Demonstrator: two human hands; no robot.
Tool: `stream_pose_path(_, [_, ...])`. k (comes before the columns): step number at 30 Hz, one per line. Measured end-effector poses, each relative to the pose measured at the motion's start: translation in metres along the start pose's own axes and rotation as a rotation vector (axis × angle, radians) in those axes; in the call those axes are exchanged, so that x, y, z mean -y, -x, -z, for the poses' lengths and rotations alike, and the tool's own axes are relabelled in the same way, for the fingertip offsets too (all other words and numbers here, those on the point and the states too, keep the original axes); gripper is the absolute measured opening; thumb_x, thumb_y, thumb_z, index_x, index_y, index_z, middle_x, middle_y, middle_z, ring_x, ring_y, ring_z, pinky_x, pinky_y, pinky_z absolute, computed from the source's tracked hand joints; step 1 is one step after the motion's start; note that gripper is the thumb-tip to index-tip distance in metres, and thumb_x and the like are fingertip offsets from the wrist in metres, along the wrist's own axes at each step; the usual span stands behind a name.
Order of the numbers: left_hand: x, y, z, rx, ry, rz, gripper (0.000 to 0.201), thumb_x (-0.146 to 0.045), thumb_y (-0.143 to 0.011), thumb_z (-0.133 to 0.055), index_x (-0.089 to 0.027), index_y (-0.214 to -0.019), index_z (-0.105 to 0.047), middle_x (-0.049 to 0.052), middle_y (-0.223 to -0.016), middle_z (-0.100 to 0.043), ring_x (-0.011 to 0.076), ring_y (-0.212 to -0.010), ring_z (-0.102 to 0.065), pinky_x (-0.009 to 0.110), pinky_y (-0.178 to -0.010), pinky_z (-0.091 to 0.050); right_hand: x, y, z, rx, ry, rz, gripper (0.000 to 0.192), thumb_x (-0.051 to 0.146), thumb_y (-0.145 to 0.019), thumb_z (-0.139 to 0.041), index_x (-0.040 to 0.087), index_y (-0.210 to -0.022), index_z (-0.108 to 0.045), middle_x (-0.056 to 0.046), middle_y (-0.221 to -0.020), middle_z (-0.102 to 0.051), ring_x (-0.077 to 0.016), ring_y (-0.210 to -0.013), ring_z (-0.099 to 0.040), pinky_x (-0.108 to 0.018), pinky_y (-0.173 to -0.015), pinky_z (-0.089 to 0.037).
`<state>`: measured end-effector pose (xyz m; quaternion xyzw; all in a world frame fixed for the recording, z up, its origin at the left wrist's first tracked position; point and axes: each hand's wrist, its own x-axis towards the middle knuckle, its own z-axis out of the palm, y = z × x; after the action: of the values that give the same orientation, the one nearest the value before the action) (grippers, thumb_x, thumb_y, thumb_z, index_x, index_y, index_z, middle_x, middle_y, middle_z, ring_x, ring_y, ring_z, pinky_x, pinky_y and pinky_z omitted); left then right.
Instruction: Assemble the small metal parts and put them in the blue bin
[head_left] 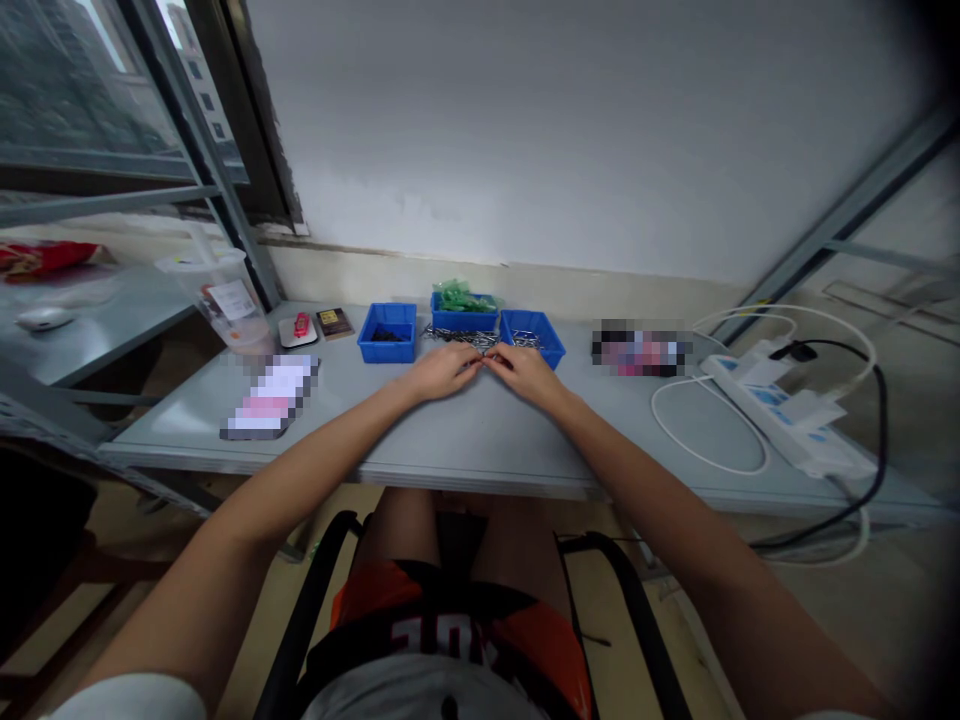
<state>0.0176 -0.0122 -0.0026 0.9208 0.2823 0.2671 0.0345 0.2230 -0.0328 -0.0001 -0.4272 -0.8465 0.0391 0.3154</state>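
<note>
our left hand (442,370) and right hand (527,372) meet at the middle of the grey bench (480,440), fingertips touching over something tiny and metallic. it looks like a small screw or pin (484,358) pinched between them, though it is too small for us to name surely. both grips are closed, fingers curled in on that one piece; we cannot tell which hand bears more of it.

just behind our hands lies a loose scatter of metal fasteners (457,337) on the bench, running between the bins. three blue bins stand in a row there: the left blue bin (387,333) holds dark small parts, the middle blue bin (463,315) sits farther back with green pieces (461,296) heaped in it, and the right blue bin (532,335) holds more silvery parts and stands just beyond our right hand.

we judge the step in hand to be fitting or sorting one fastener taken from the pile. the move after it would call for a steady pinch and a short reach, since pile and bins are all near.

off to the right a white power strip (780,405) lies with its white cable (705,440) looped on the bench, well apart from our hands. to the left stands a clear plastic cup (225,300).
</note>
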Motion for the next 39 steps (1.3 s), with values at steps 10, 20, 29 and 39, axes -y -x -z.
stream_pose_path(10, [0.008,-0.002,-0.003,0.000,0.119,0.027,0.032,-0.036,-0.096,-0.044,-0.016,-0.083,-0.066,0.005,-0.079,-0.067,0.0168,-0.076,-0.060,0.027,-0.071,-0.043,0.003,0.001,-0.004,0.108,0.066,0.100,0.018,0.032,-0.093,-0.051,0.019,-0.085,-0.062,-0.003,-0.079,-0.064,-0.0162,-0.074,-0.056,-0.027,-0.070,-0.039])
stream_pose_path(20, [0.006,-0.001,0.007,0.041,0.000,0.074,0.022,-0.030,-0.091,-0.050,-0.016,-0.090,-0.066,0.007,-0.090,-0.069,0.0198,-0.085,-0.063,0.031,-0.078,-0.046,-0.003,-0.001,0.002,0.010,0.074,0.036,0.021,0.030,-0.092,-0.052,0.019,-0.107,-0.062,-0.007,-0.092,-0.067,-0.0192,-0.082,-0.059,-0.031,-0.077,-0.044])
stream_pose_path(29, [0.007,0.001,0.007,0.048,-0.071,0.086,0.022,-0.032,-0.091,-0.050,-0.017,-0.090,-0.066,0.007,-0.090,-0.069,0.0200,-0.085,-0.063,0.030,-0.075,-0.047,-0.004,0.000,0.002,0.086,0.070,0.078,0.022,0.032,-0.094,-0.050,0.020,-0.106,-0.064,-0.007,-0.093,-0.067,-0.0200,-0.086,-0.061,-0.032,-0.080,-0.046])
stream_pose_path(39, [0.007,0.002,0.007,0.033,-0.057,0.078,0.025,-0.036,-0.094,-0.049,-0.017,-0.099,-0.066,0.007,-0.096,-0.069,0.0200,-0.091,-0.063,0.030,-0.079,-0.048,-0.002,-0.001,0.003,0.073,0.090,0.054,0.021,0.027,-0.096,-0.046,0.019,-0.098,-0.065,-0.008,-0.096,-0.070,-0.0208,-0.089,-0.063,-0.033,-0.080,-0.046])
